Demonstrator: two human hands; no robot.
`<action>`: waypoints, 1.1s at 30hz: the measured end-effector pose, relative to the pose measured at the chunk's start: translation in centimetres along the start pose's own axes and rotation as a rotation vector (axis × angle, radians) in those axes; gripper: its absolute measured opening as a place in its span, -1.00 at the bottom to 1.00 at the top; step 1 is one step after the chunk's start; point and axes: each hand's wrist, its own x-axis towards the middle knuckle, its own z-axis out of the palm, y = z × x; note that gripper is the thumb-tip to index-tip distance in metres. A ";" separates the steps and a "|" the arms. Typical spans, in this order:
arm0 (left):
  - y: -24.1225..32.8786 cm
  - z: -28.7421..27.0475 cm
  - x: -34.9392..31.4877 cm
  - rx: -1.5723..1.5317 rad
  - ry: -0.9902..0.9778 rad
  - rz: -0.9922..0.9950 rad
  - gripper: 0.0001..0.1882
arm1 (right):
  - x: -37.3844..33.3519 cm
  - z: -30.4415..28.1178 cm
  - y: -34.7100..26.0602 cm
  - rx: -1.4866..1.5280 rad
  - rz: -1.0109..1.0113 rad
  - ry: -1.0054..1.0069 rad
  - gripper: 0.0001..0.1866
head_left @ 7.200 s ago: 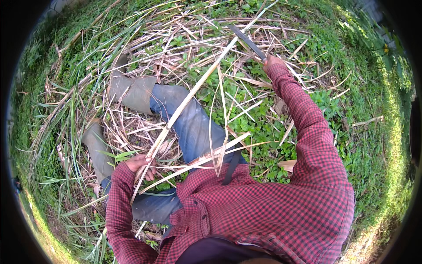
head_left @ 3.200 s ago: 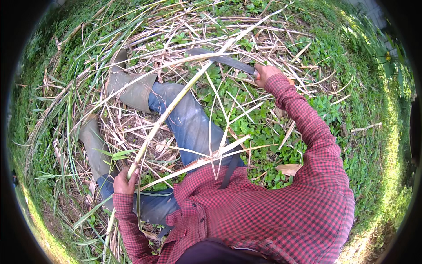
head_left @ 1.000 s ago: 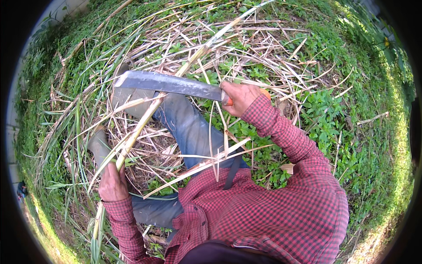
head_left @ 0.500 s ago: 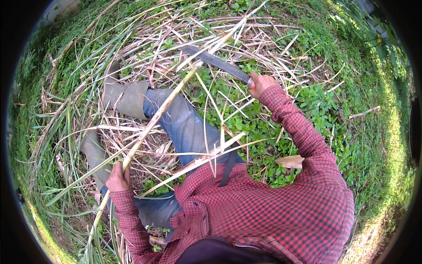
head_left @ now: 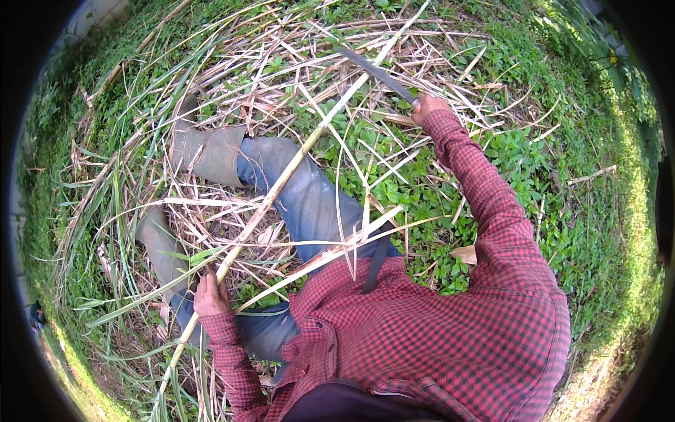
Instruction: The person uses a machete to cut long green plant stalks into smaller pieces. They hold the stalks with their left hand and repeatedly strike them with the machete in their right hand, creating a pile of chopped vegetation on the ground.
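A long, pale yellow-green cane stalk (head_left: 309, 141) runs slantwise from the lower left, over my jeans, to the far top. My left hand (head_left: 211, 294) is closed around its lower part, beside some thin green leaves (head_left: 200, 259). In my right hand (head_left: 430, 107), farther off on the right, is the handle of a machete (head_left: 390, 81) with a long dark blade. The blade points to the upper left and crosses the far part of the stalk in view; whether the two touch, I cannot tell. Stripped pale dry strips (head_left: 337, 250) lie across my lap.
My legs stretch out to the left, in blue jeans (head_left: 309, 200) and muddy rubber boots (head_left: 214, 151). Dry stalks and husks (head_left: 246, 91) litter the ground ahead. Long green leaves (head_left: 116, 204) lie on the left, and low green plants (head_left: 517, 158) grow on the right.
My right hand has carried the machete up and away, so its blade now crosses the stalk farther out. My left hand has shifted slightly right and nearer, still gripping the stalk.
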 end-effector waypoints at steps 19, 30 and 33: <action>-0.1 1.2 -1.9 -0.049 0.154 -0.046 -0.72 | -1.0 -3.7 0.6 -0.137 0.017 0.024 -0.65; 0.0 2.4 -2.4 0.051 0.217 -0.020 -0.68 | -0.7 -3.4 0.1 -0.128 0.165 0.054 -0.63; 0.6 2.8 -2.9 0.062 0.230 -0.092 -0.68 | -4.4 -5.3 -1.2 -0.144 -0.077 -0.092 -0.70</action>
